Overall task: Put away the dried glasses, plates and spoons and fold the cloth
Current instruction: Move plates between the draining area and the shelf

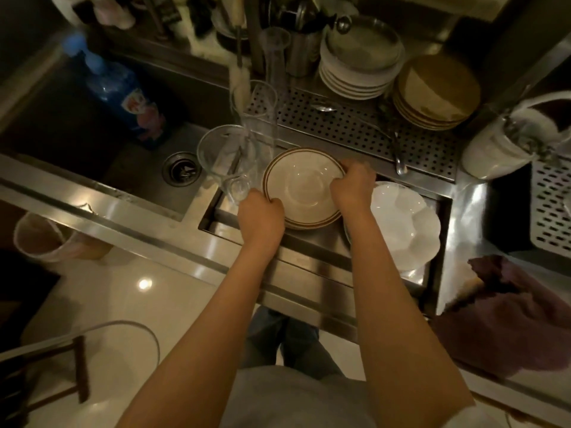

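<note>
- plate stack (301, 186) with brown rims, gripped at its edges by left hand (261, 216) and right hand (352, 186).
- white plate (404, 223) just right of it.
- glasses (216, 156) left of it.

Dim warm light over here, a steel surface (92, 208) gleaming along its front edge, a deep dark sink (77, 128) sunk into it with the drain (180, 169) at the near right corner, and below a pale glossy floor (185, 298) catching one bright lamp spot near a dark wooden frame (81, 369).
</note>
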